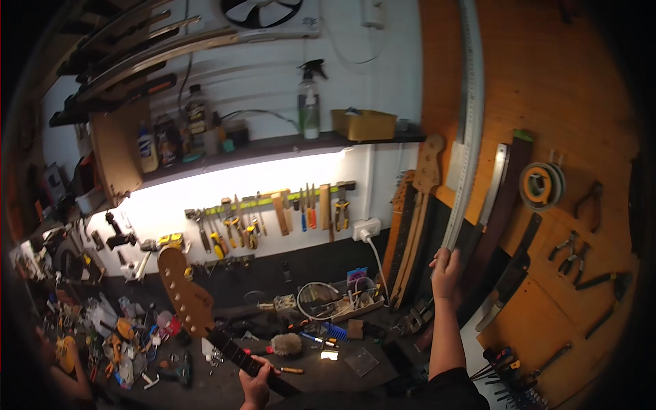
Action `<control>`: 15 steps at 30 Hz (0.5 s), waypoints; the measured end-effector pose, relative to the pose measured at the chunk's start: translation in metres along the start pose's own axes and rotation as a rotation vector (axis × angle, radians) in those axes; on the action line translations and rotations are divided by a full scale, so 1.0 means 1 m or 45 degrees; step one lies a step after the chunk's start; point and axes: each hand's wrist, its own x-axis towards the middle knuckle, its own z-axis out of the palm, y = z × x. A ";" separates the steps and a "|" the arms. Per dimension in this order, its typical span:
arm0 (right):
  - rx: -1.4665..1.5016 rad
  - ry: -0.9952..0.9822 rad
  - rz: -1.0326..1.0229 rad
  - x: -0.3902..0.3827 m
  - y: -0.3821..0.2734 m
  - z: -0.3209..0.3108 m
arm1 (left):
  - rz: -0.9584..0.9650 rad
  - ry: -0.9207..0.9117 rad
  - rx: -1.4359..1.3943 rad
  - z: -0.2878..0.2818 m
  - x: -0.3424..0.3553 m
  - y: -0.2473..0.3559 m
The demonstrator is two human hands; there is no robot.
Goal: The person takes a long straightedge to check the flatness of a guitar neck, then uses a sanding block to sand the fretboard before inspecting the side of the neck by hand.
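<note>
White glare beneath shelf (260,155), dim surroundings, slight blur, bowed lines, dark rim

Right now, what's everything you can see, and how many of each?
Guitar neck: one, tan and dark, lower middle
Long ruler: one, silver, upright, right of middle
Other guitar necks: at least two, brown, left of the ruler
Spray bottle: one, clear and black, on the shelf
Other bottles: several, mixed colours, left on the shelf
Bin: one, yellow, shelf's right end
Fan: one, white blades, top edge
Hanging hand tools: many, mixed colours, below the shelf
Plug adapter: one, white, below the shelf
Spool: one, partly orange, right-hand board
Pliers: several, dark, same board
Small clutter: too many to count, mixed colours, lower left
Left hand: one, bare, around the guitar neck
Right hand: one, bare, at the ruler's lower part
</note>
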 end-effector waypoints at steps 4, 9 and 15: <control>0.446 -0.131 0.275 -0.043 -0.057 0.016 | 0.032 0.015 0.050 0.014 0.002 0.040; 0.502 -0.285 0.363 -0.106 -0.083 0.031 | 0.322 -0.078 -0.060 0.017 0.008 0.087; 0.515 -0.537 0.171 -0.163 -0.106 0.042 | 0.550 -0.224 -0.221 0.019 0.013 0.160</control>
